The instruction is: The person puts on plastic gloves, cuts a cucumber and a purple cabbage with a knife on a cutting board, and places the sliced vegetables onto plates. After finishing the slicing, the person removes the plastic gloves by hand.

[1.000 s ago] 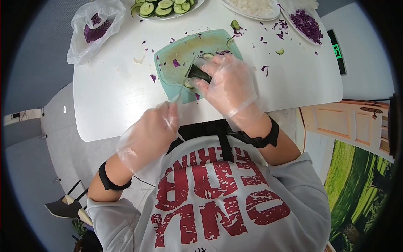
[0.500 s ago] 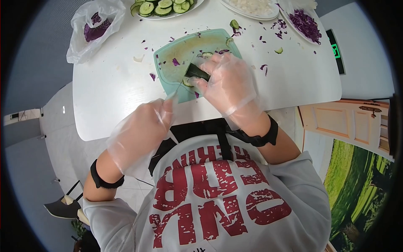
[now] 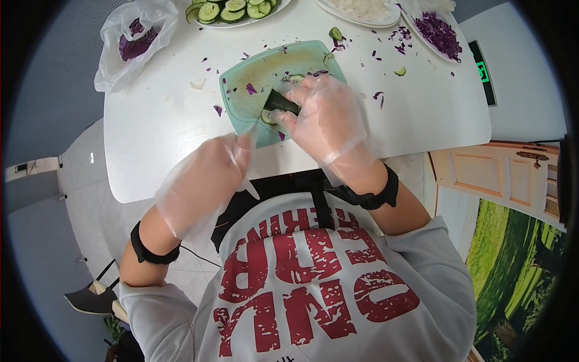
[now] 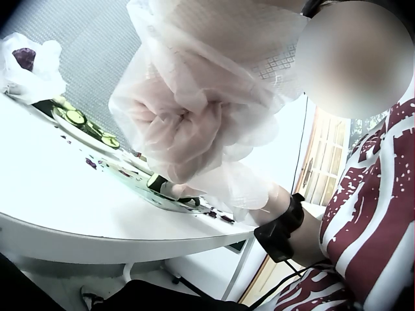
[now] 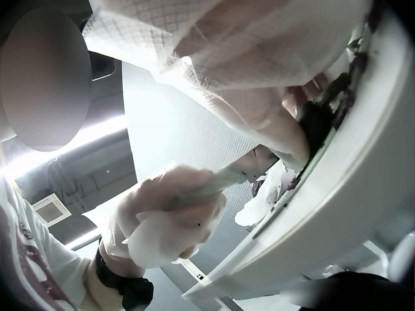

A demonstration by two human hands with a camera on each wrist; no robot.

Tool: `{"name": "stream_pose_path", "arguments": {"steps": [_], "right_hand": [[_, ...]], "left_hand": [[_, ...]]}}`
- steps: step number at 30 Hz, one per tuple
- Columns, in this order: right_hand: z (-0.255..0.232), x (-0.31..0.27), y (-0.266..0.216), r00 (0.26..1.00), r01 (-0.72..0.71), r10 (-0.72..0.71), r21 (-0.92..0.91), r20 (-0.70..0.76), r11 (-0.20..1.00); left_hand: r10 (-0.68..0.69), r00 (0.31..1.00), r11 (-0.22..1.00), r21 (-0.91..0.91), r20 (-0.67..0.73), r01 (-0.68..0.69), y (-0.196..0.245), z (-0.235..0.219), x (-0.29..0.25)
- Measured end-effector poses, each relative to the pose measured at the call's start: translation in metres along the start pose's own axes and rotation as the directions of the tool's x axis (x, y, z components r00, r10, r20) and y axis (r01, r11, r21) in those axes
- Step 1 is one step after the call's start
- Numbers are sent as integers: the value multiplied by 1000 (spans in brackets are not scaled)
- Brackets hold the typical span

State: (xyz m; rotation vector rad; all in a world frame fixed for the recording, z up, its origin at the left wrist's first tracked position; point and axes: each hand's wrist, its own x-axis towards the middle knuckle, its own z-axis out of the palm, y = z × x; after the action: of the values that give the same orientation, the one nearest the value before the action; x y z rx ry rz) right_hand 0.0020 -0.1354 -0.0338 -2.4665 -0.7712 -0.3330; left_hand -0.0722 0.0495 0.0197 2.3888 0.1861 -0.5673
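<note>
In the head view, my left hand [image 3: 208, 166], in a clear plastic glove, grips a knife by its handle. The knife's blade [image 5: 256, 163] shows best in the right wrist view and reaches toward the cucumber. My gloved right hand [image 3: 332, 117] holds a dark green piece of cucumber [image 3: 281, 103] down on a pale green cutting board [image 3: 241, 78]. Beside the cut end, a thin cucumber slice [image 3: 268, 117] lies on the board. Purple cabbage bits [image 3: 251, 88] are scattered there too. The left wrist view shows the left fingers curled; the knife is hidden there.
On the white table [image 3: 163, 139] stand a plate of cucumber slices [image 3: 234, 11], a plate of white pieces [image 3: 362, 9], and a plate of shredded purple cabbage [image 3: 439, 36]. A plastic bag [image 3: 114, 63] with purple cabbage sits back left. The table's front edge is close to my body.
My left hand drew the knife back toward the lower left, then brought the blade forward again beside the cucumber's cut end. The right hand keeps its place on the cucumber.
</note>
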Motion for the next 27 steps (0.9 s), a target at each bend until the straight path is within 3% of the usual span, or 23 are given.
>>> {"name": "stream_pose_path", "arguments": {"steps": [3,6,9,11,18,20,27], "right_hand": [[-1,2,2,1000,-8,7,8,13,1000],[0,2,2,999,-31,30,47,39,998],[1,2,1,1000,-24,24,-10,11,1000],[0,3,2,998,-43,43,-7,43,999],[4,1,2,1000,-11,11,10,1,1000],[2,2,2,999,-23,23,11,29,1000],[1,3,3,997,-61,58,50,56,997]], "left_hand": [[33,999,999,8,7,-33,-1,0,-1],[-33,999,999,0,3,33,-4,2,-5],[47,998,997,-52,-39,-49,-7,4,-2],[-65,998,997,-30,13,65,-1,2,3],[-95,994,995,-18,47,96,-12,8,-3],[12,1000,997,-80,-17,-13,-19,13,0],[6,994,999,-35,-111,-10,-25,10,-1]]}}
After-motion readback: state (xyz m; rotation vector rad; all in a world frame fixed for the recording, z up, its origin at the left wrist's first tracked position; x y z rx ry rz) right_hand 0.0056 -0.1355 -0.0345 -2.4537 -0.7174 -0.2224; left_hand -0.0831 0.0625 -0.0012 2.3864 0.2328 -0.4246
